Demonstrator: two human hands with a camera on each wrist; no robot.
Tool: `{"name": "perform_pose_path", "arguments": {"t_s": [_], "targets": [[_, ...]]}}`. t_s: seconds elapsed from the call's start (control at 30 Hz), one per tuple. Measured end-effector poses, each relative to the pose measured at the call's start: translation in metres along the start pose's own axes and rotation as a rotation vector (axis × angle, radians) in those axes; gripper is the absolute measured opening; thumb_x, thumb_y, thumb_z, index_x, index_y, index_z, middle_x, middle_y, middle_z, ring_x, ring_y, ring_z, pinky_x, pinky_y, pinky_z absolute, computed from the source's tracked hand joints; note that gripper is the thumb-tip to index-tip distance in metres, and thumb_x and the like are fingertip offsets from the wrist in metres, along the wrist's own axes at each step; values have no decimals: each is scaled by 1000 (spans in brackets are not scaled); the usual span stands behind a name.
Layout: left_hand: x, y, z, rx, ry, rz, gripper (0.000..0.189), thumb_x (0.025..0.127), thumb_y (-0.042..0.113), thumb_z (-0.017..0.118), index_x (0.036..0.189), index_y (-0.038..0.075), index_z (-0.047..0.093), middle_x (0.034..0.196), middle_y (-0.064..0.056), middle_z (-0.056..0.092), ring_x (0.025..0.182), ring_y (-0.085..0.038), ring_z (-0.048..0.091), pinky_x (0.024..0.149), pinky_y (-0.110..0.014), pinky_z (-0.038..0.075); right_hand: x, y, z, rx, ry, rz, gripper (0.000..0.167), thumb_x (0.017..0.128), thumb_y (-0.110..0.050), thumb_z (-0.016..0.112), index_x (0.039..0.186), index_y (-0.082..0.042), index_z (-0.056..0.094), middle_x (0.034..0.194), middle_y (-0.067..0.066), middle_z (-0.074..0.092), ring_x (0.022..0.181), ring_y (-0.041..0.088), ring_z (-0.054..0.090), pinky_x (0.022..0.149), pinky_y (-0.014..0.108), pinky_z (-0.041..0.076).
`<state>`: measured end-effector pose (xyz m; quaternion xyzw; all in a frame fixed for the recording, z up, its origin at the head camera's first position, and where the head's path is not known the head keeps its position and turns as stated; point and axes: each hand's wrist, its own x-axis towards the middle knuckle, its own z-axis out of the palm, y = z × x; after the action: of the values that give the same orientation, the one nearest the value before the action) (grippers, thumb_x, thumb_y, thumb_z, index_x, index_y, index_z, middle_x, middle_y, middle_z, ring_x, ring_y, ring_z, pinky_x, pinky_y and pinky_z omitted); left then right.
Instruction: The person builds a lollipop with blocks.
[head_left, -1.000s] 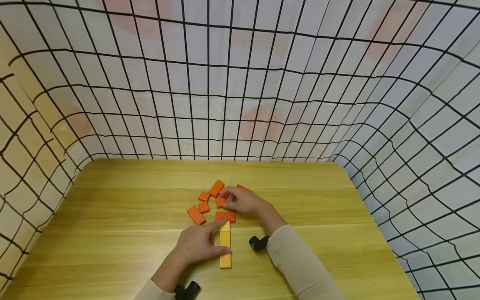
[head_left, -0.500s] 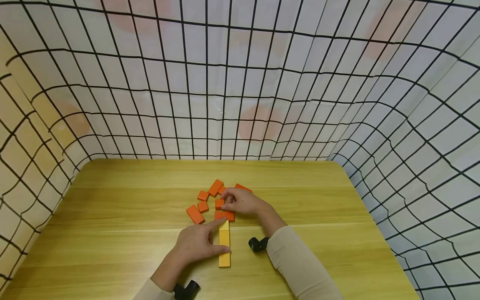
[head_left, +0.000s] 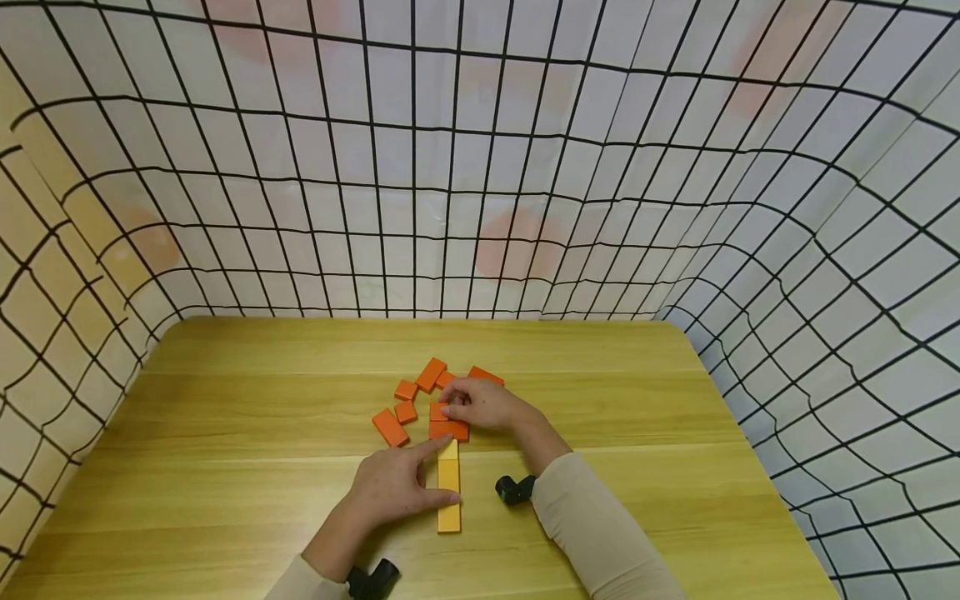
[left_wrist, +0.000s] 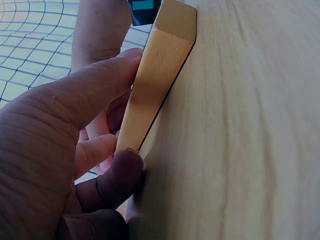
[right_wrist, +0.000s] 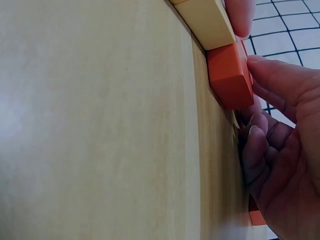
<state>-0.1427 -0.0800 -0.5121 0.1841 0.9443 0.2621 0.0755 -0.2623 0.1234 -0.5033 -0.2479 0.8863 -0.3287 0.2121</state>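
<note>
A column of yellow wooden blocks (head_left: 448,475) lies on the table, ending at a crosswise orange block (head_left: 450,431). My left hand (head_left: 390,485) rests along the column, index fingertip near the top and thumb across the lower part. In the left wrist view, the thumb lies on a yellow block's (left_wrist: 155,75) upper face. My right hand (head_left: 486,403) pinches a small orange block (head_left: 437,411) against the far side of the crosswise one. The right wrist view shows the orange block (right_wrist: 227,75) touching a yellow block (right_wrist: 207,22); the right fingers partly hide what lies behind.
Loose orange blocks lie beyond and left of the hands, among them a rectangular block (head_left: 391,427), a small block (head_left: 406,390) and a tilted block (head_left: 432,375). Another orange block (head_left: 486,375) sits behind the right hand. Black netting (head_left: 450,200) surrounds the wooden table (head_left: 637,400).
My right hand has gripped the small orange block, straightened it and drawn it nearer until it meets the crosswise orange block. The left hand keeps its place on the yellow blocks.
</note>
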Motion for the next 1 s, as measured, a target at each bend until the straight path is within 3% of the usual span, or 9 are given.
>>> {"name": "perform_pose_path", "arguments": {"t_s": [1.0], "targets": [[1, 0, 1, 4, 3, -4, 86, 73, 76, 74, 147, 36, 56, 53, 13, 32, 50, -8, 28, 47, -29, 30, 1, 2, 0, 4, 2, -30, 13, 102, -34, 63, 112, -27, 67, 87, -6, 62, 79, 11, 57, 77, 30, 48]]}}
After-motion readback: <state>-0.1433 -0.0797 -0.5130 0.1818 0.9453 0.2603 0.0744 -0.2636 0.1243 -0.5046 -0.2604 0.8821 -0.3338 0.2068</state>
